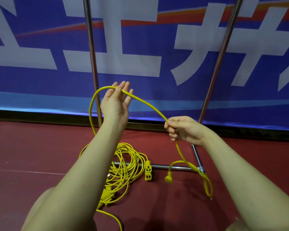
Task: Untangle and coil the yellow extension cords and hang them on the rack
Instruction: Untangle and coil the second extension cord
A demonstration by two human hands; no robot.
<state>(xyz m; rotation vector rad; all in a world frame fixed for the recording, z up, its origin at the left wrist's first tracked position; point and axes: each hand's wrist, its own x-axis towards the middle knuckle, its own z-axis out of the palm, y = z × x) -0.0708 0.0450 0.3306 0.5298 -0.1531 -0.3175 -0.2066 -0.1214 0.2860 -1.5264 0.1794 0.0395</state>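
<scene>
Both hands (115,104) hold yellow cord (150,105); tangle (125,164) apparently floored.

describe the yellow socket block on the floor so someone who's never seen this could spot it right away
Find the chrome rack's bottom bar on the red floor. The socket block lies across it, right of the tangled cord pile. Unlike the small plug nearby, it is boxy with dark outlet slots.

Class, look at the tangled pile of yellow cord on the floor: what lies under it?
Under the tangled pile lie the red floor and the rack's bottom bar, which runs beneath its far side. The left forearm covers the pile's left part, so anything under there cannot be seen.
</scene>
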